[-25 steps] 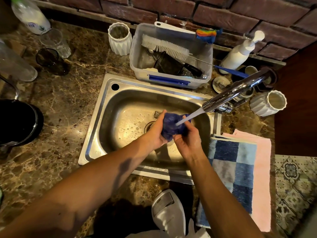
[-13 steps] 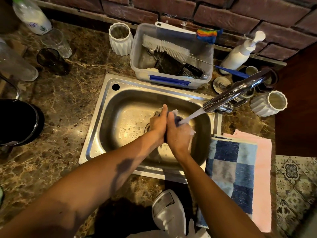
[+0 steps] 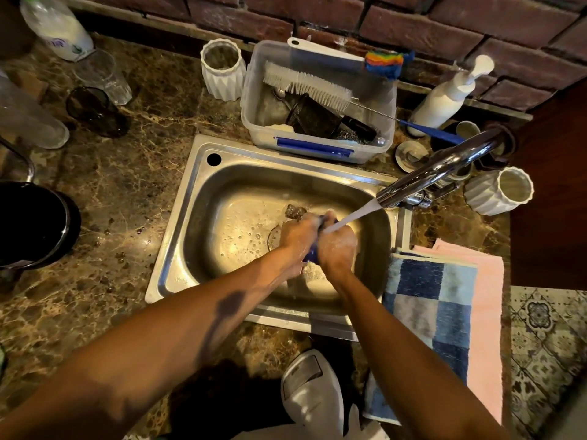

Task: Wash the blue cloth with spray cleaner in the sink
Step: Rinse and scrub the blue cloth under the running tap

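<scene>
Over the steel sink (image 3: pixel 178 249) my left hand (image 3: pixel 297 238) and my right hand (image 3: pixel 338 249) are pressed together around the blue cloth (image 3: pixel 313 254). Only small dark blue slivers of the cloth show between my palms and fingers. Both hands are wet and foamy. Water runs from the chrome tap (image 3: pixel 435 168) onto the top of my hands. A white spray bottle head (image 3: pixel 313 392) sticks up at the bottom edge, below the sink.
A clear plastic tub (image 3: pixel 317 147) with brushes stands behind the sink. White ribbed cups (image 3: pixel 222 69) (image 3: pixel 498 190) and a white pump bottle (image 3: pixel 444 100) sit on the marble counter. Folded blue checked and pink towels (image 3: pixel 435 306) lie right of the sink. A black pot (image 3: pixel 31 223) is at left.
A second ago the bunched cloth was open to view between my hands. My hands have since closed together over it under the stream, hiding most of it.
</scene>
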